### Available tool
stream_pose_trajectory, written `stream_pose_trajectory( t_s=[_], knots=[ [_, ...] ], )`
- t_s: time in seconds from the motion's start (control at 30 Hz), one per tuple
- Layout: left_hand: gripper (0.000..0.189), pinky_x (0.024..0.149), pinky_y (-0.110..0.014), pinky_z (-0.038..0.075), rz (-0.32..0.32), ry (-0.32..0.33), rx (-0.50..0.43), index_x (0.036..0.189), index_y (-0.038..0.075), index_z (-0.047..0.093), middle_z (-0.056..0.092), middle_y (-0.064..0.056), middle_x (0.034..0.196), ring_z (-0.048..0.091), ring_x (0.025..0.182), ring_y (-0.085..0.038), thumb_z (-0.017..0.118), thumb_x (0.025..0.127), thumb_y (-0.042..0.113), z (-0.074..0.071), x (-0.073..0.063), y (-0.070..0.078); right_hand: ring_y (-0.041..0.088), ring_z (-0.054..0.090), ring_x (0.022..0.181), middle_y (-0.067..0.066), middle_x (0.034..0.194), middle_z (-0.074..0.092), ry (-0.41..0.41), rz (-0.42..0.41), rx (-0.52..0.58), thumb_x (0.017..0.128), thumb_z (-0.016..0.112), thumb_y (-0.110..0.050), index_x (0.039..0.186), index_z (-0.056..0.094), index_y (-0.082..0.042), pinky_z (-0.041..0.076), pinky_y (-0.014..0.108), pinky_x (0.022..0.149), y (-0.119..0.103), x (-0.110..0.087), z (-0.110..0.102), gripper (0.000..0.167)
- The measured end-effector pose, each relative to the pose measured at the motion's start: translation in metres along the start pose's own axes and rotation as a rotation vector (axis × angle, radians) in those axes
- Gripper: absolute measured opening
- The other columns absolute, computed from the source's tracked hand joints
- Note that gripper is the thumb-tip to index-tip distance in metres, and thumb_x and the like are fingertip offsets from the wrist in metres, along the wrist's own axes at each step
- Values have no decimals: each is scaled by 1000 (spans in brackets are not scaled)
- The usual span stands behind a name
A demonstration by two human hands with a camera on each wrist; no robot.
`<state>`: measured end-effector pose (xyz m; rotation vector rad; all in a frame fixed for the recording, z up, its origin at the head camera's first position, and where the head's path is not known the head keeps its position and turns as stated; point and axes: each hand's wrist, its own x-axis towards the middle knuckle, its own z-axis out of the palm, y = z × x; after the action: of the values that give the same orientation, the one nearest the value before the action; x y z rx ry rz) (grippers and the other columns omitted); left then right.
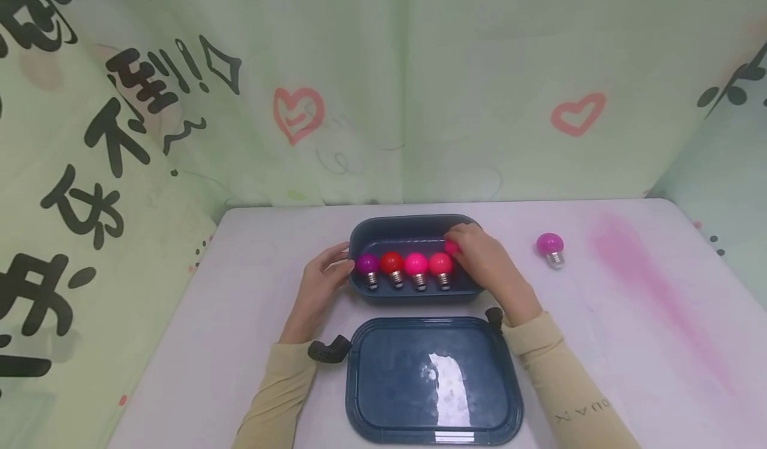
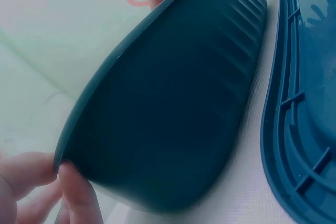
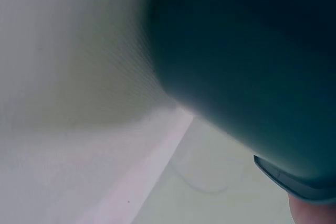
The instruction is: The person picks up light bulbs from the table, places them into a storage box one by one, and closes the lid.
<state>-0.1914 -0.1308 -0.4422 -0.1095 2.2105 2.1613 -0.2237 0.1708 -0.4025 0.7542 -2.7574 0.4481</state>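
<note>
Pale green cloth (image 1: 449, 69) hangs behind the box and to both sides of it, printed with red hearts and black lettering. Under the box is a whitish worktop (image 1: 269, 229), flat and matte-looking, with a pink smear (image 1: 665, 302) well to the box's right.

On the near side of the box, apart from it, lies a glossy dark blue lid (image 1: 395, 382); it looks stiff and rather slippery, best lifted by its raised edge. The box (image 1: 413, 298) itself, uncovered, seems to be light, rigid plastic that could slide if nudged, so its rim is the natural hold. At the box's left end the left hand (image 1: 317, 286) pinches that rim between thumb and fingers. At its right end the right hand (image 1: 482, 256) reaches over the rim, fingers gripping a hot-pink bulb (image 1: 451, 247) by the globe; its base is hidden.

Along the box's near wall, inside, sit a purple bulb (image 1: 367, 264), a red bulb (image 1: 392, 262), a pink bulb (image 1: 416, 264) and a coral bulb (image 1: 440, 264), metal bases towards that wall. A magenta bulb (image 1: 549, 243) lies right of the box, well apart. The bulbs are probably light, smooth and perhaps fragile: a gentle hold round the globe or on the threaded base should suit.
</note>
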Motion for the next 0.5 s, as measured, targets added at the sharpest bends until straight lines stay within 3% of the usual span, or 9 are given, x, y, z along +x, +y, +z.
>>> stream_pose_trajectory(
  t_s=[0.3,0.5],
  knots=[
    [46,80,-22,53,-7,10,19,138,8,58,60,-18,129,63,104,-14,67,93,9,0,1,-1,35,60,106,18,110,67,-49,37,33,81,77,0,108,70,2,53,48,93,3,0,-12,28],
    [46,79,-22,53,-8,1,-4,138,7,57,58,-19,129,63,101,-12,66,93,8,1,0,1,37,57,113,21,117,65,-69,75,44,81,77,1,116,67,4,49,50,98,6,-6,-27,36]
  ],
)
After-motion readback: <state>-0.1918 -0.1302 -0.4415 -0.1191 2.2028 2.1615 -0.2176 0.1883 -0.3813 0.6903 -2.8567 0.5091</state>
